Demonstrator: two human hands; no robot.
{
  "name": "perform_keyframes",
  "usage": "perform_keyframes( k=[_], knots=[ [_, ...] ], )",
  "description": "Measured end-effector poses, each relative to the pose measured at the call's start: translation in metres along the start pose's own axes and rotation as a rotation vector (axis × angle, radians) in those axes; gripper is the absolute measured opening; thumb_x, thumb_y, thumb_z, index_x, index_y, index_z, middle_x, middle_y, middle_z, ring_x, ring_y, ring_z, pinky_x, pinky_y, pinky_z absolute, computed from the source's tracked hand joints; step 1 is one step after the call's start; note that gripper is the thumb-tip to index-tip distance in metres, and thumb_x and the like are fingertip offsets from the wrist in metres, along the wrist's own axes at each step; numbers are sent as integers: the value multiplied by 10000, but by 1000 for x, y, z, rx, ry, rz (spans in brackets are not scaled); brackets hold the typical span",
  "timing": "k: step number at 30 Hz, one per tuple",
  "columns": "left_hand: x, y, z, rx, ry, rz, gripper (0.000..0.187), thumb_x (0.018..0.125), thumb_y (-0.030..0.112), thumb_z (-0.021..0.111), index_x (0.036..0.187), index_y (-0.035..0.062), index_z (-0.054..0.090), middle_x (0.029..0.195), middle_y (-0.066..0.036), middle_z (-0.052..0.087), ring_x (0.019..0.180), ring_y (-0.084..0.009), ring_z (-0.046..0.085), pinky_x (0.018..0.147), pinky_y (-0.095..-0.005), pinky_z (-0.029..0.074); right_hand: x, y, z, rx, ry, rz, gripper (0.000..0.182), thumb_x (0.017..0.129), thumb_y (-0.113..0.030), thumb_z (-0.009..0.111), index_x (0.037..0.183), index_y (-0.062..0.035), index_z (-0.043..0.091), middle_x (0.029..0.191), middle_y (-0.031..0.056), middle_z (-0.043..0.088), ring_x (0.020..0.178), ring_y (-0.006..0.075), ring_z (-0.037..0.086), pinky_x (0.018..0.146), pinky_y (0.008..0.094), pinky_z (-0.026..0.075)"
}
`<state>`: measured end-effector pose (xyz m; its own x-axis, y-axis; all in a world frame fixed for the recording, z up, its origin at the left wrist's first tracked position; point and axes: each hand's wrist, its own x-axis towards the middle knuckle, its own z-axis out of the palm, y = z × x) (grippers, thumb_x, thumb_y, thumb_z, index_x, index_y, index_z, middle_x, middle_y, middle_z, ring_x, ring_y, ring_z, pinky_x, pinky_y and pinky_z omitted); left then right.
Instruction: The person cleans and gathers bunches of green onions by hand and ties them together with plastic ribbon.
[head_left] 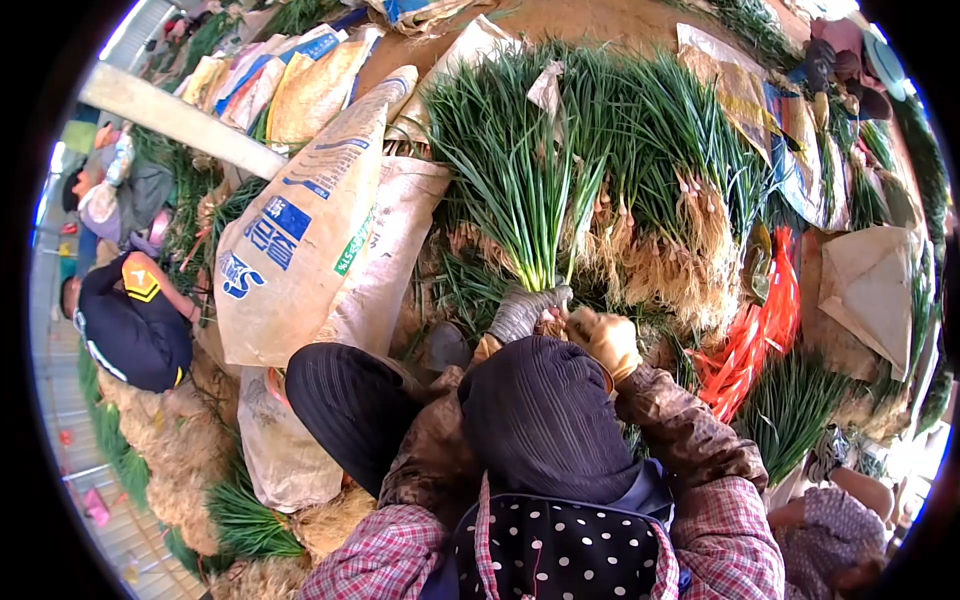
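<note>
My left hand (527, 311), in a grey-wrapped glove, is closed around the lower stems of a bunch of green onions (540, 225). The leaves fan out away from me, and reddish bulbs show just below the grip. Close beside the bulbs, at the right, is my right hand (608, 343) in a yellowish glove. Its fingers are curled in, and whatever they hold is hidden. My dark-trousered knee (545, 400) covers part of both hands' near side. Beyond them lie more green onions (690, 130) with pale, stringy roots (665, 275).
Printed woven sacks (300, 230) lie at the left, beneath a pale beam (180, 120). Red plastic strips (750, 345) lie at the right, near another onion pile (790, 405). One person (135, 320) sits at far left; another (830, 540) is at lower right.
</note>
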<state>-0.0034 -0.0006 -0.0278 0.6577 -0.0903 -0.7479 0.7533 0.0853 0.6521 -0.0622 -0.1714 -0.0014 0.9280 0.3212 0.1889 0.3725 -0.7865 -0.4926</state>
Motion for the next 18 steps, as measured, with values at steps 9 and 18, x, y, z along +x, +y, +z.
perform_keyframes(
  k=[9,18],
  knots=[
    [-15,5,-2,-232,-362,249,245,752,129,781,890,-27,650,722,-97,664,571,-192,639,501,-338,554,91,74,-9,-46,-215,668,279,873,-244,639,1094,-80,595,838,107,669,665,190,630,570,348,528],
    [-23,12,-1,-180,-265,271,474,717,163,805,1133,30,622,884,-54,675,627,-108,579,531,-246,458,132,100,-14,-240,-119,699,116,858,-205,630,860,-91,611,726,82,657,624,202,638,561,333,526]
  ],
)
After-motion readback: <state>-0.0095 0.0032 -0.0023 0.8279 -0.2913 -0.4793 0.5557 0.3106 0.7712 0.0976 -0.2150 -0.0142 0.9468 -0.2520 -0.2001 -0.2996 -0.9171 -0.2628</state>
